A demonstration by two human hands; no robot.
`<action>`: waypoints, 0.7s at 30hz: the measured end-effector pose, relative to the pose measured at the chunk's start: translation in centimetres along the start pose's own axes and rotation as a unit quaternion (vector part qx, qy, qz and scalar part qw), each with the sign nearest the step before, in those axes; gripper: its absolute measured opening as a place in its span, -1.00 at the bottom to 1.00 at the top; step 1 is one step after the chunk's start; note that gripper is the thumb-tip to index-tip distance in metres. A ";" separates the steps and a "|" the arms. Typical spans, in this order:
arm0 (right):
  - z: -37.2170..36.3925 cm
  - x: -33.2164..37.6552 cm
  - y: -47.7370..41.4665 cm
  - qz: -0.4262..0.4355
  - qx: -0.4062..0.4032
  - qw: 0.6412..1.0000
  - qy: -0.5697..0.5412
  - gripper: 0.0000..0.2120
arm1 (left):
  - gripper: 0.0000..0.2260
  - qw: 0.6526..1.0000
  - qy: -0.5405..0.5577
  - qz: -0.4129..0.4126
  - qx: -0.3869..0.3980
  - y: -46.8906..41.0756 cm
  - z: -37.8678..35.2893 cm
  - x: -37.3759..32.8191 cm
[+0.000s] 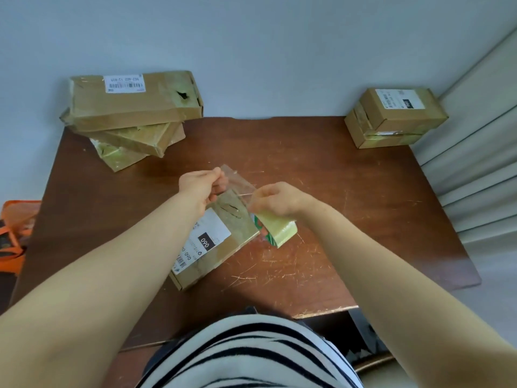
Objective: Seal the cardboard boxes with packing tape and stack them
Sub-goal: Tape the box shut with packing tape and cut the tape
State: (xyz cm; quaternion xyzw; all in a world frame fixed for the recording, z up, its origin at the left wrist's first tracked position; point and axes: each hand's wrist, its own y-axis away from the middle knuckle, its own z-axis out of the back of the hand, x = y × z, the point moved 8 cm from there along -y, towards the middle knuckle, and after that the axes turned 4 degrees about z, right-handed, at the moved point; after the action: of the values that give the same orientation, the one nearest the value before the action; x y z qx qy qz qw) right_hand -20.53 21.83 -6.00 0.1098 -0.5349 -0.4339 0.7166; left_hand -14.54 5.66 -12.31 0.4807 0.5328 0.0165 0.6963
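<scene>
A black-and-white striped shirt (246, 351) fills the near edge at 6 o'clock, and two bare forearms reach from it over a scratched brown wooden table (363, 205).

The left hand (201, 186) pinches the free end of a clear strip of packing tape (237, 182) between thumb and curled fingers. The right hand (275, 200), fingers curled, grips the yellowish tape roll (277, 229), which hangs just below it. The strip runs taut between the two hands, raised above the table.

Under the hands, near the table's middle, a flat cardboard box (221, 242) lies askew with a white shipping label marked "060" facing up. The left wrist covers its far corner, and the roll sits just beside its right edge.

At 10 o'clock three taped cardboard boxes form a fanned stack (131, 107) against the pale wall, the top one bearing a barcode label. At 2 o'clock two smaller boxes sit stacked (391, 119) at the table's far corner, close to a pale pleated curtain (475, 163). At 9 o'clock, off the table, lies an orange bag (14, 233).
</scene>
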 end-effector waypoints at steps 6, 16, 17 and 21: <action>-1.9 -1.1 1.0 0.087 0.018 0.985 -0.145 -0.34 | -0.85 0.993 -0.069 -0.040 -0.082 -1.0 2.7 -0.3; -1.2 -4.7 1.6 0.106 -0.149 0.981 -0.064 -0.92 | -0.93 0.984 -0.116 -0.067 -0.121 -2.3 2.9 -0.1; -1.4 -5.0 1.5 0.100 -0.152 0.982 -0.052 -0.91 | -0.92 0.982 -0.128 -0.074 -0.116 -2.4 2.7 -0.1; -2.4 -5.7 1.3 0.072 -0.152 0.985 0.047 -0.88 | -0.89 0.981 -0.146 -0.072 -0.110 -2.6 2.6 0.9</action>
State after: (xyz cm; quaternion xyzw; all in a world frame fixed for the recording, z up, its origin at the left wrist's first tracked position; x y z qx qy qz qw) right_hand -18.08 26.06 -9.97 -0.0191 -0.4346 -0.4517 0.7789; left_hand -13.49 3.08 -14.88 0.3592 0.4532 -0.0455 0.8145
